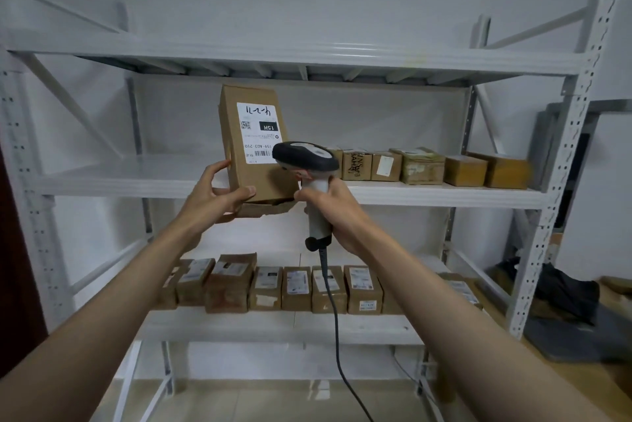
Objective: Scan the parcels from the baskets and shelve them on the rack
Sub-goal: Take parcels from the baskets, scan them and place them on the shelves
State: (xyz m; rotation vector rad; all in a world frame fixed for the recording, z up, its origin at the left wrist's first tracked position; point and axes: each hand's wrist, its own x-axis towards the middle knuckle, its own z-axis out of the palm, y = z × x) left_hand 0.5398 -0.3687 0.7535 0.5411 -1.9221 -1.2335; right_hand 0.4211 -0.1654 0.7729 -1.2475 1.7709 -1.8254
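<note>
On the held parcel (254, 144), an upside-down label (259, 132) reads "15H".

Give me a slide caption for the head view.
Left hand holds parcel upright; right hand aims scanner.

1. The left part of the middle shelf (113, 168) was bare, so hands could pass there.
2. A row of small boxes (424, 167) blocked its right part.
3. More boxes (297, 288) filled the lower shelf (273, 326).
</note>
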